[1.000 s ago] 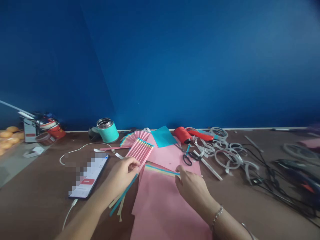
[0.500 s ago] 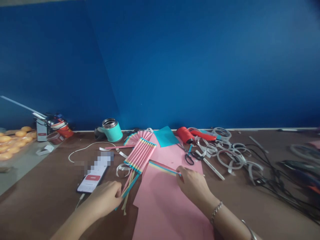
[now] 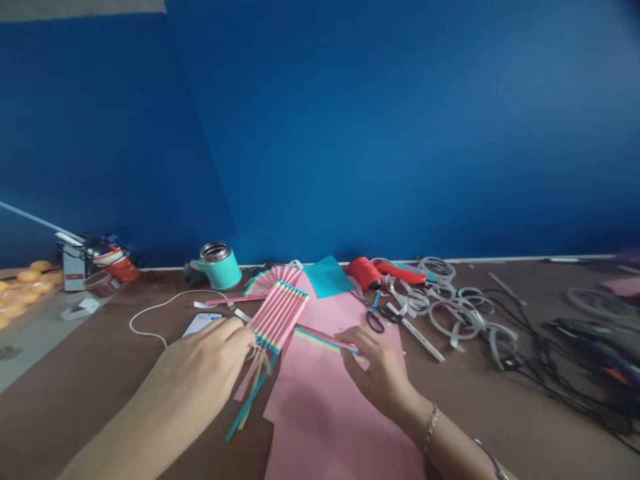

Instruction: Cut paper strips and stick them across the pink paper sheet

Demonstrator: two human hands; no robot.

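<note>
My right hand (image 3: 375,363) pinches the far edge of a pink paper sheet (image 3: 320,400), with thumb and fingers on the part banded in blue and yellow, which looks folded over. My left hand (image 3: 210,357) is closed, its curled fingertips at the lower left corner of a pleated pink paper piece (image 3: 281,313); whatever is under those fingers is hidden. Blue and yellow trim runs along that piece's ends. Loose paper strips (image 3: 250,403) trail from below it. Behind lies a pleated paper fan (image 3: 270,280), beside a blue paper square (image 3: 329,277).
A phone (image 3: 200,323) lies partly behind my left hand. Farther back stands an open turquoise flask (image 3: 223,268). To the right are scissors (image 3: 376,323), a red hair-dryer-like tool (image 3: 365,273), a white pen (image 3: 423,339), curled white strips (image 3: 453,320) and black cables (image 3: 550,373).
My left hand has let go of the strip ends and moved up and right to the pleated piece, covering much of the phone. My right hand has shifted slightly left along the banded edge.
</note>
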